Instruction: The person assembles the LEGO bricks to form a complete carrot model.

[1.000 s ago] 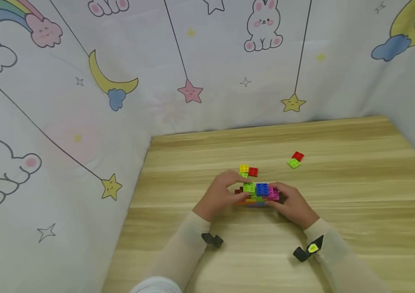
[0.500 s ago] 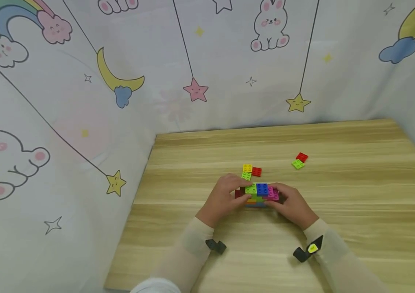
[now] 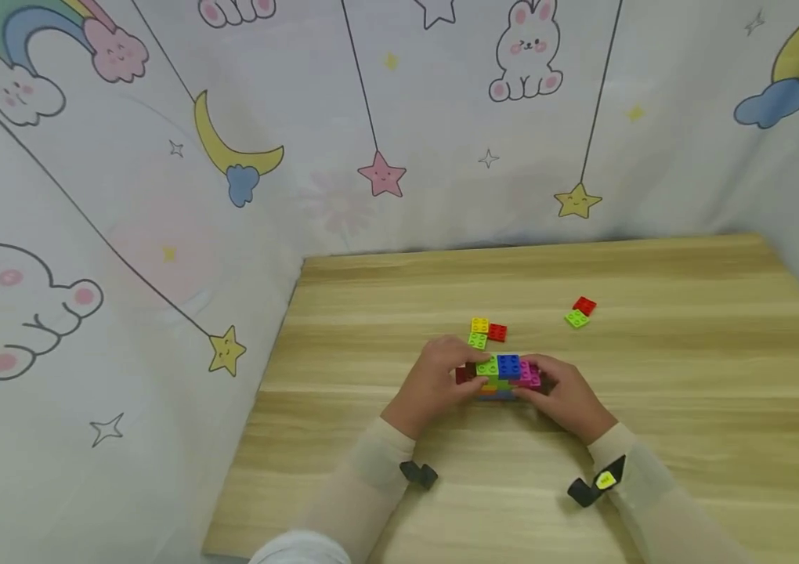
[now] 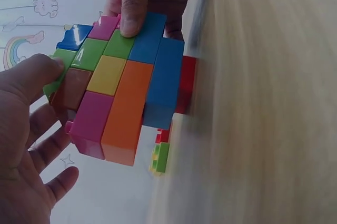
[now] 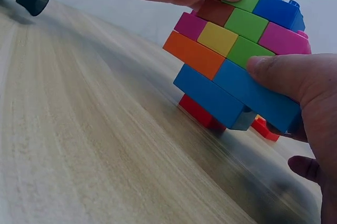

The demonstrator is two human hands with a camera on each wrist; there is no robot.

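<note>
Both hands hold a wall of stacked toy building bricks [image 4: 105, 74] just above the table. On its top row, a green brick [image 3: 487, 366] sits against a blue brick [image 3: 508, 366]. My left hand [image 3: 433, 385] pinches that green brick between thumb and fingers, its other fingers spread in the left wrist view. My right hand [image 3: 567, 397] grips the opposite end, with the thumb on a lower green brick [image 5: 247, 51]. Below are brown, pink, yellow and orange bricks, then long blue bricks [image 5: 210, 96] and a red brick [image 5: 200, 112] at the bottom. The fingers behind are mostly hidden.
Beyond the wall lie loose bricks: yellow [image 3: 480, 325], red [image 3: 497, 333] and green [image 3: 477, 341]. Farther right, another red brick [image 3: 584, 305] touches a green one [image 3: 576, 319]. The wooden table [image 3: 688, 352] meets a printed curtain [image 3: 442, 211] at the back.
The left hand's green brick has moved right, closing the small gap to the blue brick. The right hand keeps its grip. The head view has shifted slightly.
</note>
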